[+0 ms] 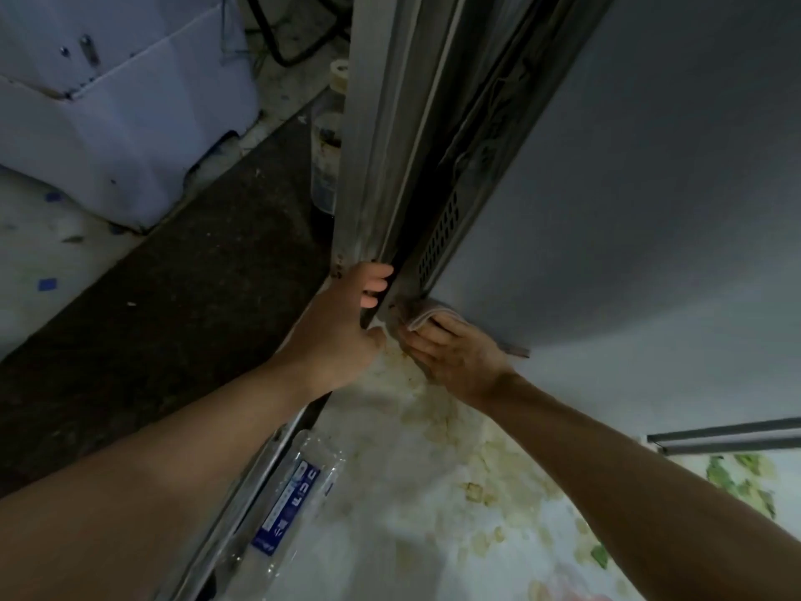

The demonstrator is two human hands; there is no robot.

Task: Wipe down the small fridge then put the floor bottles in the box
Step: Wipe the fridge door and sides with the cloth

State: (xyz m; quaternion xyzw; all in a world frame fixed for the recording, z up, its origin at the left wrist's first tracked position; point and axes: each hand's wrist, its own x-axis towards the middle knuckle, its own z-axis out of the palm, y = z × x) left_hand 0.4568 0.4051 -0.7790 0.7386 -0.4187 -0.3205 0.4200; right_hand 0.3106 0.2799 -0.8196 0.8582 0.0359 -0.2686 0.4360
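Observation:
The small grey fridge (628, 188) fills the right half of the view, its door (381, 136) swung slightly open. My left hand (346, 314) grips the door's bottom edge, fingers curled round it. My right hand (455, 357) presses a folded grey cloth (422, 316) against the fridge's lower front corner, beside a perforated vent strip (440, 236). A clear plastic bottle with a blue label (290, 505) lies on the floor near my left forearm. Another dirty bottle (326, 154) stands behind the door.
A white cardboard box (121, 101) sits at the upper left on the floor. A dark mat (173, 297) runs diagonally between box and fridge. The stained, patterned floor (455, 492) spreads below. A metal rail (242, 492) lies along the mat's edge.

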